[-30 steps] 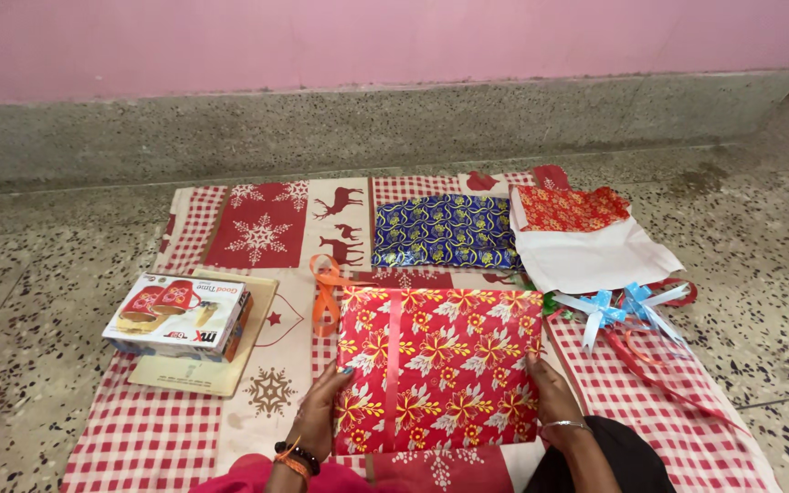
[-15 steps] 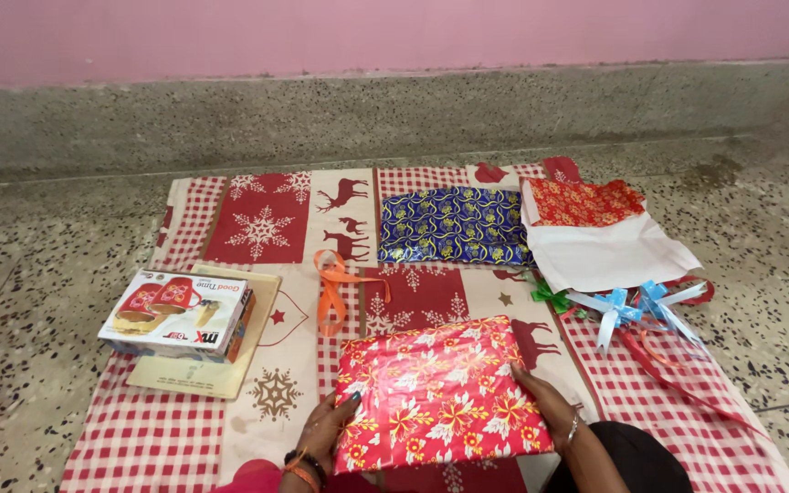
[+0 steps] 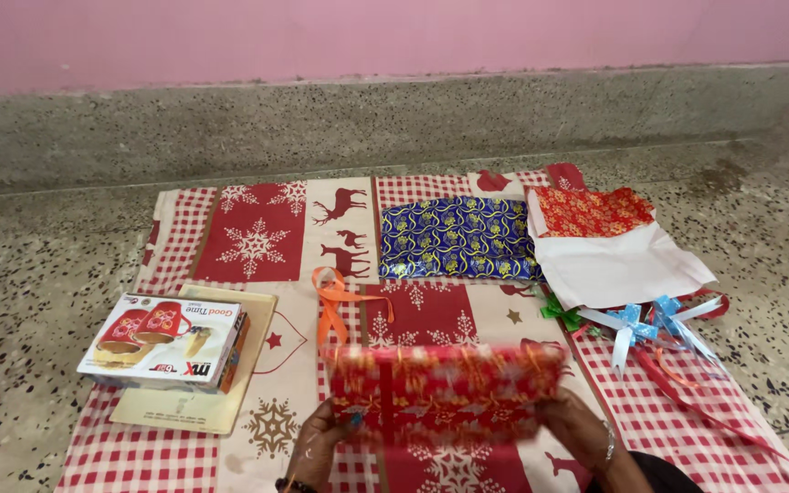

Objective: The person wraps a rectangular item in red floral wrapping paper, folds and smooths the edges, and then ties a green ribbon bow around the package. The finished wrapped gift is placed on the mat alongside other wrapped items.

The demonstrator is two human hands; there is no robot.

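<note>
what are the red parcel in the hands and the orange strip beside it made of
The red parcel, held by the left hand and right hand, looks wrapped in glossy printed paper: a floral pattern and folded edges, though it is blurred. The orange strip looks like thin satin or plastic ribbon: narrow, looped, with a slight sheen. The exact fibre cannot be told.

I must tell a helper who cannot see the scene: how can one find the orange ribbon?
Start at the red and white festive cloth on the floor. Near its middle, left of the blue and gold wrapped packet, lies the orange ribbon. It is the only orange one; the others at the right are blue, green, red.
</note>
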